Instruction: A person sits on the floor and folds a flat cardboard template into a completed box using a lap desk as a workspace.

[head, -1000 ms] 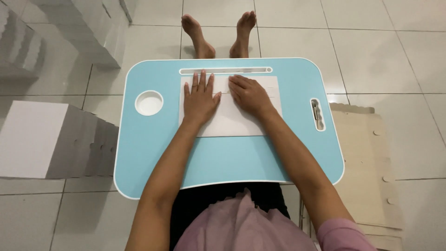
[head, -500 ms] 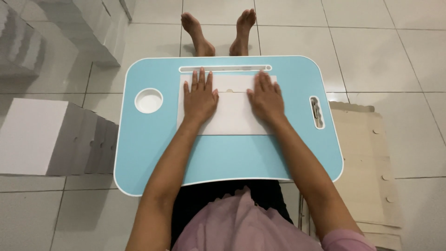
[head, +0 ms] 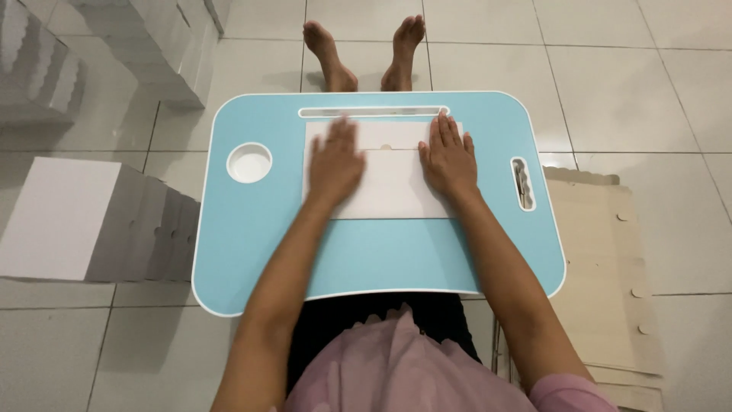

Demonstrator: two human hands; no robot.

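Your left hand and right hand lie flat, fingers spread, on the white folded card; it rests mid-worktop, left hand on its left part, right on its right.

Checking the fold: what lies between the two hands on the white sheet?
In the head view, only bare flat white cardboard sheet with a crease line lies between left hand and right hand.

White folded cartons stack at left; flat tan cardboard sheets lie at right.
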